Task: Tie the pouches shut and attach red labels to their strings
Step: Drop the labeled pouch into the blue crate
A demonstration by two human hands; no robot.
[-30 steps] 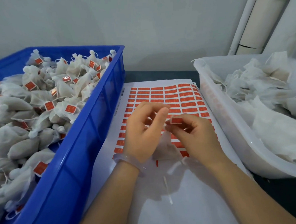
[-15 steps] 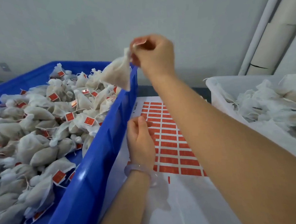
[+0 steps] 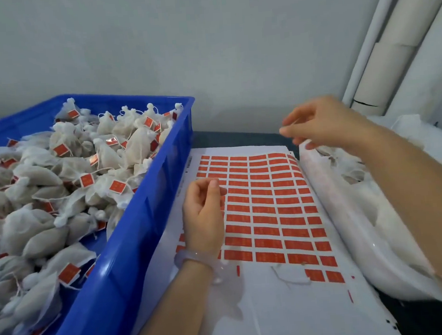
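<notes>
Behind, a grey wall (image 3: 206,50) backs the label sheet (image 3: 267,208).

The left hand (image 3: 204,218) lies over the sheet of red labels (image 3: 270,211), fingers loosely curled, with the blue crate (image 3: 131,252) of tied, labelled pouches (image 3: 58,178) just to its left. The right hand (image 3: 327,126), blurred and loosely curled, hovers above the far rim of the white tub (image 3: 349,223) under its forearm.

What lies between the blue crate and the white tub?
In the head view, the label sheet lies there, with the left hand over it.
</notes>
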